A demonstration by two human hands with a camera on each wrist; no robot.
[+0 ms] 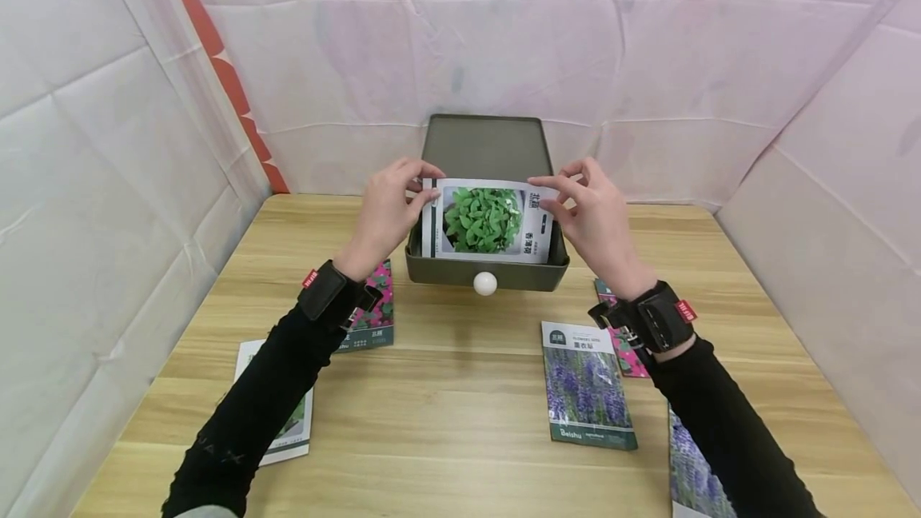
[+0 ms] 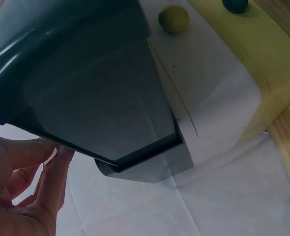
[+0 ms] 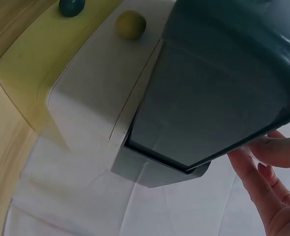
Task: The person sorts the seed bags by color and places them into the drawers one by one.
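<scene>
A seed packet with a picture of green leaves stands upright inside an open dark green drawer that has a white knob. My left hand pinches the packet's top left corner. At the top right corner my right hand pinches it too. In the left wrist view the dark drawer fills the frame, with my fingers at its lower edge. The right wrist view shows the same drawer and my fingers beside it.
Other packets lie on the wooden table: a lavender one, a pink-flowered one by my left wrist, a white one under my left forearm, and two more under my right arm. White sheets wall the table in.
</scene>
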